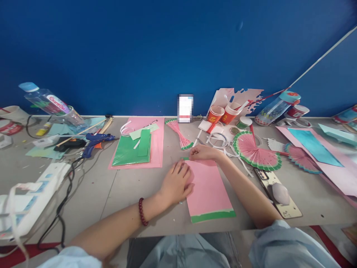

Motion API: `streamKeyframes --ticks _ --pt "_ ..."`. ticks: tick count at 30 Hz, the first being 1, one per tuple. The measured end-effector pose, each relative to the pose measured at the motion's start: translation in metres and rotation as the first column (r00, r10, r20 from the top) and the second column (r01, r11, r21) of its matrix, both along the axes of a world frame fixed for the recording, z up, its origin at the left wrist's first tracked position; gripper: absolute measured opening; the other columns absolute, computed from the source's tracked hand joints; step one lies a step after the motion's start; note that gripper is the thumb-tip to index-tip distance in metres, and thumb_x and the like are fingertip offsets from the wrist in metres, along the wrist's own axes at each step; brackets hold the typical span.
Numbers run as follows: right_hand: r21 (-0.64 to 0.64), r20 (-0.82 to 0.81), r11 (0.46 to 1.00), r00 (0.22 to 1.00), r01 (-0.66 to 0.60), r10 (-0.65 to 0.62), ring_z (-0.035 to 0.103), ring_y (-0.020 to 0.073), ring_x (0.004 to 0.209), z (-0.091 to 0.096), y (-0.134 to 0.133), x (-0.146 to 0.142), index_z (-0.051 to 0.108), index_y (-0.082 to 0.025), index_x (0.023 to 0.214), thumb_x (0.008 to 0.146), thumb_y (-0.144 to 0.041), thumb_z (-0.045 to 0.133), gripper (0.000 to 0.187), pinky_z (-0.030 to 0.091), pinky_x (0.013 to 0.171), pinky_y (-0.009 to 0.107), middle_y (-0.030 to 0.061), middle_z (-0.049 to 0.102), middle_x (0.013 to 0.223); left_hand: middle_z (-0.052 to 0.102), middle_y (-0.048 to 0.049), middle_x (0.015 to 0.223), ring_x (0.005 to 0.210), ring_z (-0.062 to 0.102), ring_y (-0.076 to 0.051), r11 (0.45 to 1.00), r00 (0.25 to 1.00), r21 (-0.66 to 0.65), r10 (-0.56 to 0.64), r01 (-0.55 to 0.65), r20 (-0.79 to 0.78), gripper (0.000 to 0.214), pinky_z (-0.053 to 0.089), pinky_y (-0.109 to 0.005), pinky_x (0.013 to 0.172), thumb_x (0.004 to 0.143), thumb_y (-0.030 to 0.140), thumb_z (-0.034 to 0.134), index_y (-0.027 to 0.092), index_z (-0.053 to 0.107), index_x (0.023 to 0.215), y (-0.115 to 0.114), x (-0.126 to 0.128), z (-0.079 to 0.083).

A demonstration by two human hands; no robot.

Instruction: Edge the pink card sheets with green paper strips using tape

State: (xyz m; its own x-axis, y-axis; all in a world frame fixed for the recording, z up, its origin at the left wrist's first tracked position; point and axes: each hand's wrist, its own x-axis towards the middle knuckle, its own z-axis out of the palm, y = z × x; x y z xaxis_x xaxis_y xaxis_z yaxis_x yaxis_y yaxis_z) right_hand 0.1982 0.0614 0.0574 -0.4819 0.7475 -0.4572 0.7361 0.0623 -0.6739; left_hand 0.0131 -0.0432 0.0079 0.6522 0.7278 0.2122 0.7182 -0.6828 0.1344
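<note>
A pink paper sheet (208, 190) with a green and white band along its near edge lies on the grey table (134, 186) in front of me. My left hand (177, 182) rests on the sheet's left side, fingers pressed flat against the paper. My right hand (203, 152) pinches the far edge of the same sheet, fingers closed on it. A folded pink fan strip (180, 136) lies just beyond, and an opened watermelon paper fan (255, 150) is to the right.
A stack of green and pink paper (138, 149) lies left of centre. A blue glue gun (96, 141) and its cable are at the left, by a white power strip (33, 197). Paper cups (223, 113) stand at the back. A phone (280, 191) lies at the right.
</note>
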Motion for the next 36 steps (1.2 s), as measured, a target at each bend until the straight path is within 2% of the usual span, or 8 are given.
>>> streamKeyframes --ticks 29,36 --pt "0.007 0.011 1.000 1.000 0.015 -0.015 0.055 0.0160 0.073 -0.0056 0.0010 0.0005 0.065 -0.020 0.067 0.063 -0.027 0.054 0.014 0.039 0.060 0.023 -0.0005 0.063 0.072 0.048 -0.0171 0.125 0.123 0.036 -0.035 1.000 1.000 -0.021 0.006 -0.005 0.019 0.049 0.031 -0.049 0.100 0.084 0.041 0.045 0.012 0.049 0.122 0.0003 0.0003 -0.0015" --pt "0.045 0.027 0.999 0.999 0.029 -0.030 0.054 0.0150 0.069 -0.0086 0.0016 -0.0003 0.064 -0.020 0.064 0.062 -0.029 0.055 0.013 0.038 0.058 0.024 -0.0015 0.061 0.067 0.041 -0.0211 0.134 0.126 0.035 -0.036 0.999 0.999 -0.024 0.027 -0.026 0.027 0.048 0.033 -0.050 0.097 0.082 0.040 0.047 0.012 0.048 0.121 -0.0005 0.0000 -0.0014"
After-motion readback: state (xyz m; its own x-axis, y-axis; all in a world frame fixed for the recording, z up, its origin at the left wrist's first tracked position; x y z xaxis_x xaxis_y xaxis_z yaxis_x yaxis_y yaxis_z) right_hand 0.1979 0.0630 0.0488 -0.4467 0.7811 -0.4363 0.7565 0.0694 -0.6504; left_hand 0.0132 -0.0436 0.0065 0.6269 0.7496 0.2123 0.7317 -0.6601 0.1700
